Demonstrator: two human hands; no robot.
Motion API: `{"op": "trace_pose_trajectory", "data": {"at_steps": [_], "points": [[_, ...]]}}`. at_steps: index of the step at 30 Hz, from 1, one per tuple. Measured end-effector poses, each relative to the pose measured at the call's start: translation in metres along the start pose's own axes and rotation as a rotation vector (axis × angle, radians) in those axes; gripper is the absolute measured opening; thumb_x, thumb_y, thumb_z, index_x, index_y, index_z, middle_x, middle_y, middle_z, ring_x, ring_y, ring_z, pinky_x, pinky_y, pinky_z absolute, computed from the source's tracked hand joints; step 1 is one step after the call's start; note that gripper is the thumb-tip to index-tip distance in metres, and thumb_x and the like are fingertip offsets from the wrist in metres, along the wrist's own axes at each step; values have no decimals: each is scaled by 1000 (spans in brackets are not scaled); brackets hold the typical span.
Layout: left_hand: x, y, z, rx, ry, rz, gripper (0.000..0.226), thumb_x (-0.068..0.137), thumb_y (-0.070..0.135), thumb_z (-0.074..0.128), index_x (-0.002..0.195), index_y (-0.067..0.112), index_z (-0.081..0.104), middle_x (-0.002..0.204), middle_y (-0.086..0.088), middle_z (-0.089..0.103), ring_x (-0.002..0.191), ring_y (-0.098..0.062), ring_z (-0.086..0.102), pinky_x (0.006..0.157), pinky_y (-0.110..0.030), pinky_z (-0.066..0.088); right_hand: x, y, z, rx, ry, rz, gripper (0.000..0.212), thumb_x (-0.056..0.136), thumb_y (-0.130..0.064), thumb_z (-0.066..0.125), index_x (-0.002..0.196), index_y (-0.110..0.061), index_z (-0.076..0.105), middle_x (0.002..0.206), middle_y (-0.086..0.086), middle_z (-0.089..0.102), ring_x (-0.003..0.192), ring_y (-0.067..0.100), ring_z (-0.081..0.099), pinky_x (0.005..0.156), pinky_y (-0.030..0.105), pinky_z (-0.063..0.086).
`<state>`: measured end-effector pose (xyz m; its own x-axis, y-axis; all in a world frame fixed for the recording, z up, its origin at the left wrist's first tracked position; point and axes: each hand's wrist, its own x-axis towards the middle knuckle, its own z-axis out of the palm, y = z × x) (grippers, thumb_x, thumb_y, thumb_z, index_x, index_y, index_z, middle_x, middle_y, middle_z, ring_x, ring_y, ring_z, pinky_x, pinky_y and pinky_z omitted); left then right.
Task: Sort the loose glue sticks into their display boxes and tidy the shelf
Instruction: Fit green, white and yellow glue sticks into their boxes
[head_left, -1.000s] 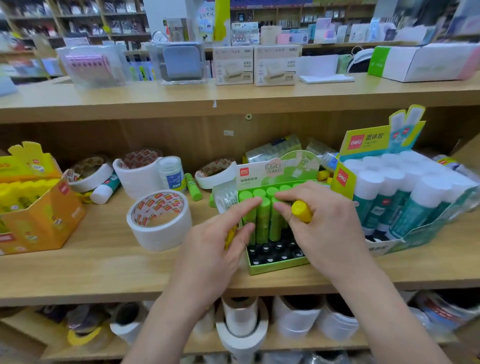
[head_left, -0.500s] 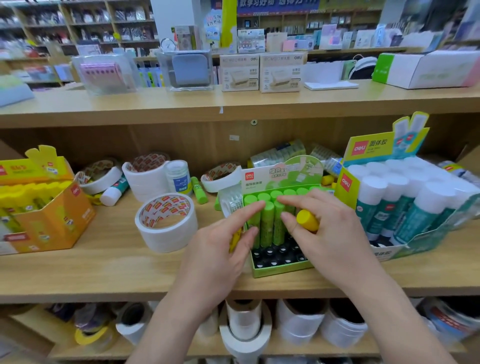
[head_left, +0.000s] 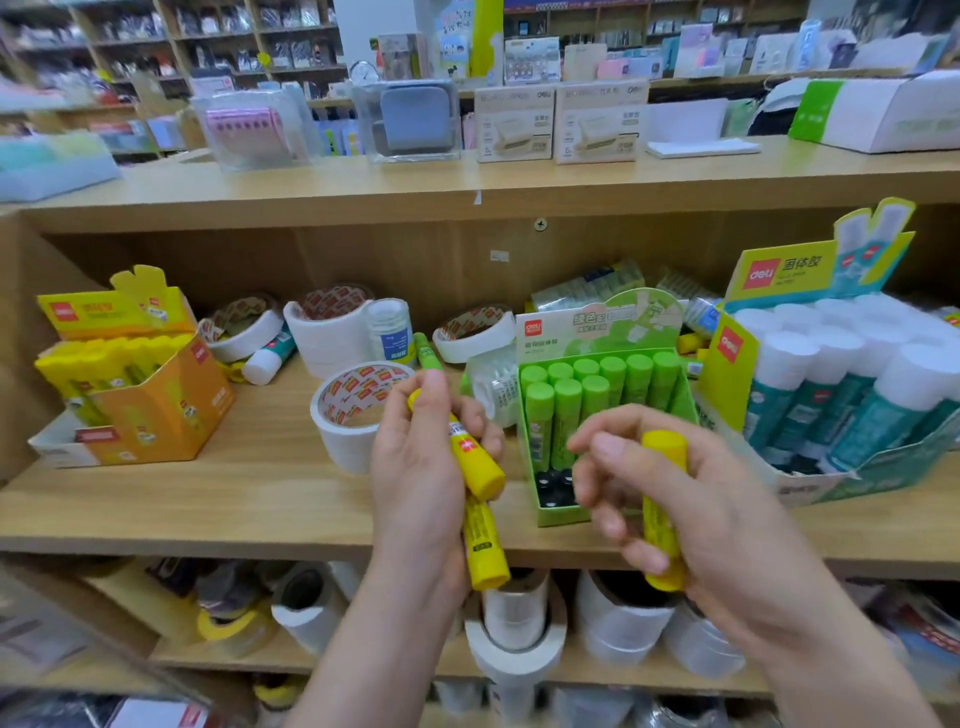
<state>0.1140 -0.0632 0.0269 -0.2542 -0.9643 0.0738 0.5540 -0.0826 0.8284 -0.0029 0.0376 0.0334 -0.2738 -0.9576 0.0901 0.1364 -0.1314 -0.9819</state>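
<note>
My left hand (head_left: 415, 483) grips two yellow glue sticks (head_left: 470, 462) in front of the shelf edge. My right hand (head_left: 691, 525) holds one yellow glue stick (head_left: 662, 512) upright, just in front of the green display box (head_left: 605, 415), which is partly filled with green glue sticks. The orange display box (head_left: 156, 410) with yellow sticks stands at the far left. A teal display box (head_left: 852, 395) of white-capped sticks stands at the right. Loose sticks lie further back: a green one (head_left: 428, 356) and a teal white-capped one (head_left: 267, 358).
White tape rolls (head_left: 353, 415) sit on the wooden shelf (head_left: 234, 499) between the boxes, and more yellow sticks (head_left: 691, 345) lie behind the green box. More tape rolls fill the shelf below. Boxes and clear containers stand on the top shelf.
Both hands have pulled back from the green box toward me. The left hand's two yellow sticks have come into plain view; the right hand still carries its yellow stick.
</note>
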Motion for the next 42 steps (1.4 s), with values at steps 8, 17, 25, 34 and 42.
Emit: {"op": "trace_pose_trajectory", "data": {"at_steps": [8, 17, 25, 34, 42], "points": [[-4, 10, 11, 12, 156, 226, 12, 103, 19, 40, 92, 13, 42, 57, -2, 46, 48, -14, 48, 42, -22, 40, -3, 13, 26, -230, -158, 91, 40, 65, -31, 80, 98, -25, 59, 70, -1, 65, 59, 9, 54, 55, 19, 44], [9, 38, -13, -170, 3, 211, 18, 102, 13, 37, 92, 16, 52, 69, -2, 51, 59, -13, 52, 57, -27, 49, -6, 7, 24, -95, 157, -43, 14, 89, -5, 60, 85, -14, 71, 58, 10, 58, 46, 15, 47, 36, 16, 32], [-20, 32, -22, 308, -237, 55, 38, 88, 45, 43, 85, 15, 65, 50, 2, 31, 38, -10, 25, 38, -14, 16, -10, 5, 24, 160, 217, 33, 27, 91, -4, 48, 76, -9, 70, 57, 10, 52, 44, 13, 39, 31, 18, 23], [-28, 21, -26, 124, -397, -92, 24, 86, 34, 55, 90, 15, 70, 55, -10, 54, 38, -12, 40, 32, -15, 24, -10, 7, 24, 275, 141, 21, 17, 67, -22, 63, 77, -13, 74, 59, 9, 50, 46, 13, 39, 32, 18, 23], [-41, 11, -34, 212, -524, -134, 27, 81, 10, 69, 105, 16, 58, 64, -6, 58, 40, -10, 44, 36, -13, 30, -1, 14, 29, 206, 0, -85, 49, 58, -47, 85, 94, -15, 75, 74, 9, 67, 54, 19, 40, 38, 19, 28]]}}
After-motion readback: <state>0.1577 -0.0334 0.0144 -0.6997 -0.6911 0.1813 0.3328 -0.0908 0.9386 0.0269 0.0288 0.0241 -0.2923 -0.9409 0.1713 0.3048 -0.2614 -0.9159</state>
